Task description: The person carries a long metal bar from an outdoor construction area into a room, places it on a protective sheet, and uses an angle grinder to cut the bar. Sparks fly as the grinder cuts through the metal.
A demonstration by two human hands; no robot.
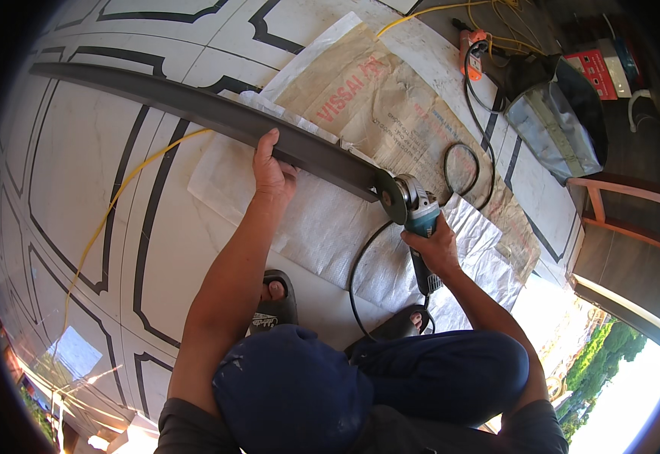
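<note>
A long dark metal bar (pixel 194 106) runs from the far left down to the middle of the view. My left hand (pixel 273 168) is closed around it partway along, thumb lying on top. In my right hand (pixel 437 244) is a teal and silver angle grinder (pixel 423 216), gripped by its body. The grinder's cutting disc (pixel 391 195) stands at the bar's near right end; whether it touches the metal I cannot tell. A black cord loops away from the grinder's lower end.
Flattened paper and woven sacks (pixel 390 98) lie on the patterned tile floor under the work. A yellow cable (pixel 129 178) crosses the tiles at left. An orange power tool (pixel 472 54), a grey bag (pixel 557 129) and a wooden stool (pixel 625 219) are at right. My sandalled feet are close below.
</note>
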